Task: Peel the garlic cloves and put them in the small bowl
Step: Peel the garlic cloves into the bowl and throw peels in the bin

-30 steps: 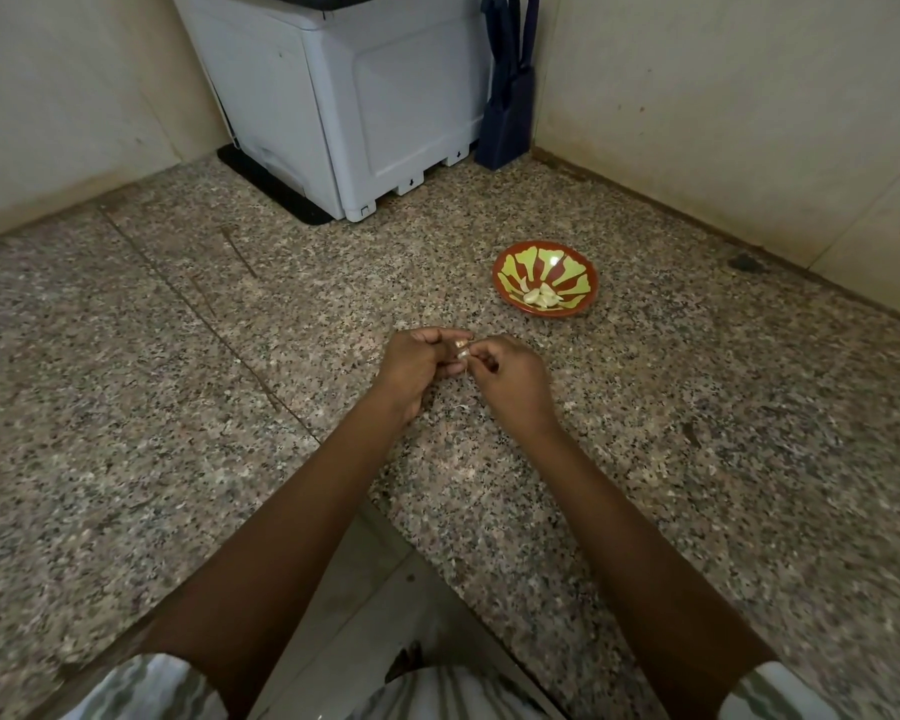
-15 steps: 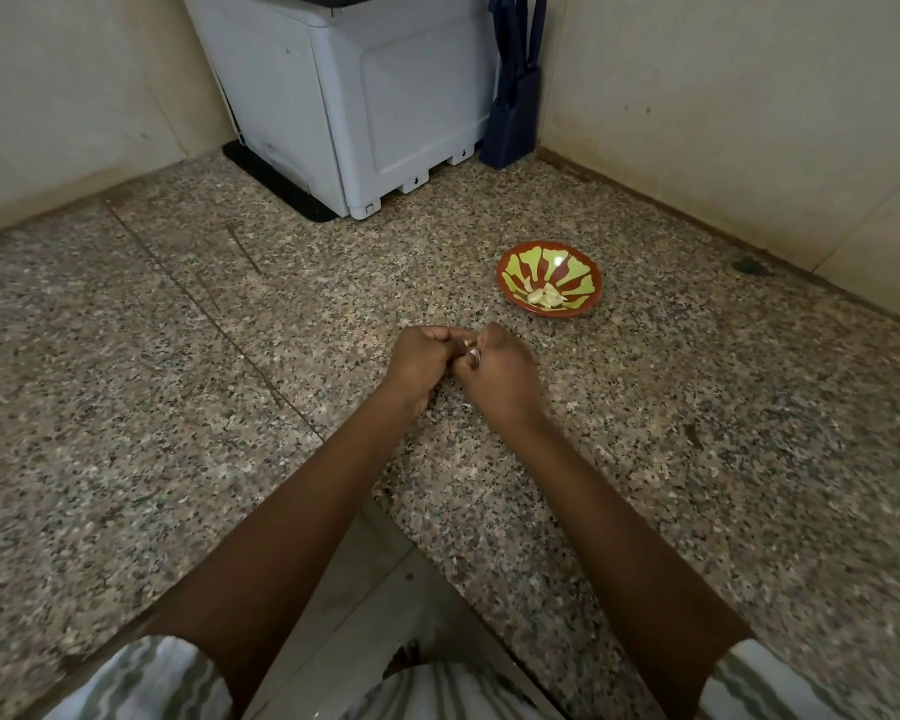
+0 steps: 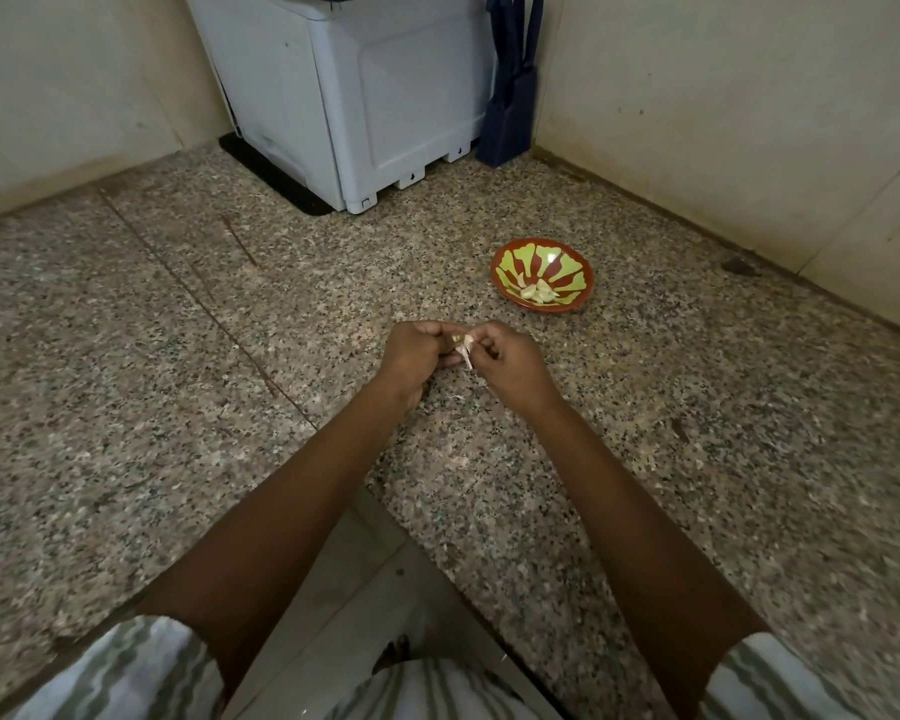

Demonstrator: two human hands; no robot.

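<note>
A small red bowl [image 3: 505,262] with a yellow-green pattern sits on the speckled granite counter, holding a few peeled garlic cloves [image 3: 539,292]. Nearer to me, my left hand [image 3: 417,358] and my right hand [image 3: 510,363] meet fingertip to fingertip just above the counter. Both pinch one pale garlic clove [image 3: 466,346], and a strip of papery skin hangs down from it. Most of the clove is hidden by my fingers.
A white appliance [image 3: 365,96] on a black mat stands in the back corner, with a dark blue knife block [image 3: 510,96] beside it. Walls close off the counter at the back and on the right. The counter's inner corner edge [image 3: 385,517] lies below my forearms.
My hands have drawn slightly apart and the clove with its loose skin now shows between the fingertips. The bowl stays where it was.
</note>
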